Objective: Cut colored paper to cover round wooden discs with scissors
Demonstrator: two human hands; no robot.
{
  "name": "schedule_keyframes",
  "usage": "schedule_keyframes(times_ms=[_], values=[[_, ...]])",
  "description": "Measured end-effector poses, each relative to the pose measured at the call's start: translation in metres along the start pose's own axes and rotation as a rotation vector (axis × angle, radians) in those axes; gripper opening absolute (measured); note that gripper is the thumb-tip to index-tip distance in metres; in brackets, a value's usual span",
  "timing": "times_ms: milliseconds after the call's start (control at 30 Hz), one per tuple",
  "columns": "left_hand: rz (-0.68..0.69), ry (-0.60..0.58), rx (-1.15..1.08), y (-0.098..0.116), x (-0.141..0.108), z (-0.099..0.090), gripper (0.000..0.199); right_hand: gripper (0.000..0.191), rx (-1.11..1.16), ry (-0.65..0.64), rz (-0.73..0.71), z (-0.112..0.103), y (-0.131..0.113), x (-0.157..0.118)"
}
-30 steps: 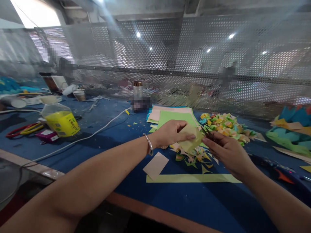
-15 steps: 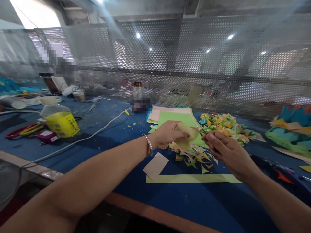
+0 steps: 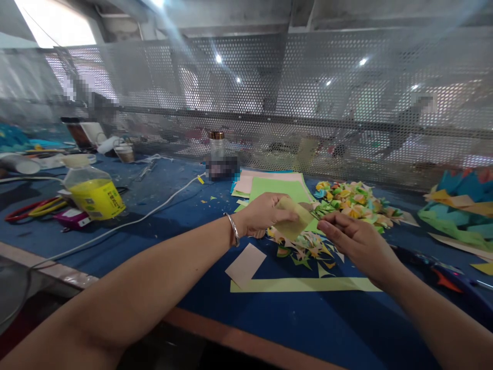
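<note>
My left hand (image 3: 265,213) pinches a pale yellow-green paper piece (image 3: 295,221) above the blue table. Just right of it, my right hand (image 3: 348,231) is closed on a small metal tool (image 3: 316,215), its tip at the paper's right edge; the tool looks like scissors, though fingers cover most of it. Beneath the hands lies a heap of paper scraps (image 3: 304,246). Behind them are stacked coloured sheets (image 3: 281,187). A pink paper piece (image 3: 245,264) overlaps the left end of a long yellow-green strip (image 3: 304,284) near the table's front.
Folded paper pieces (image 3: 358,198) are piled behind my right hand. A dark blue glue gun (image 3: 454,282) and layered paper shapes (image 3: 462,205) are at the right. A yellow-labelled bottle (image 3: 96,192), a white cable (image 3: 154,209) and a purple box (image 3: 73,218) are at the left.
The paper in my left hand has turned and now shows a flatter, more angular face. My right hand and the tool have shifted slightly left and down.
</note>
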State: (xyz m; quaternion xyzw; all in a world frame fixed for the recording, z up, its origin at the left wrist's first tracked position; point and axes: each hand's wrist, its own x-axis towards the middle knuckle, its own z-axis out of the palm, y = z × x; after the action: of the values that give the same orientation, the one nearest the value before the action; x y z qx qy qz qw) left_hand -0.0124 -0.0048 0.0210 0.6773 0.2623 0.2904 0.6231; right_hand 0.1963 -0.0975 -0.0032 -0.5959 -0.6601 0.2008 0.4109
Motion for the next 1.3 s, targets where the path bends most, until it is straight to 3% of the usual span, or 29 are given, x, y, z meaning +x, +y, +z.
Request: schedule_keyframes(times_ms=[433, 900, 1067, 1300], values=[[-0.02, -0.027, -0.064, 0.002, -0.002, 0.005, 0.011, 0.048, -0.023, -0.043, -0.018, 0.001, -0.003, -0.001], [-0.028, -0.022, -0.061, 0.001, -0.003, 0.005, 0.01, 0.045, -0.02, -0.004, -0.015, 0.004, -0.012, -0.006], [-0.031, -0.071, -0.126, 0.0, -0.004, 0.005, 0.008, 0.046, -0.04, -0.007, -0.002, 0.003, -0.01, -0.006], [-0.041, -0.034, -0.107, 0.005, -0.008, 0.009, 0.011, 0.045, -0.081, 0.003, -0.028, 0.003, -0.011, -0.007]])
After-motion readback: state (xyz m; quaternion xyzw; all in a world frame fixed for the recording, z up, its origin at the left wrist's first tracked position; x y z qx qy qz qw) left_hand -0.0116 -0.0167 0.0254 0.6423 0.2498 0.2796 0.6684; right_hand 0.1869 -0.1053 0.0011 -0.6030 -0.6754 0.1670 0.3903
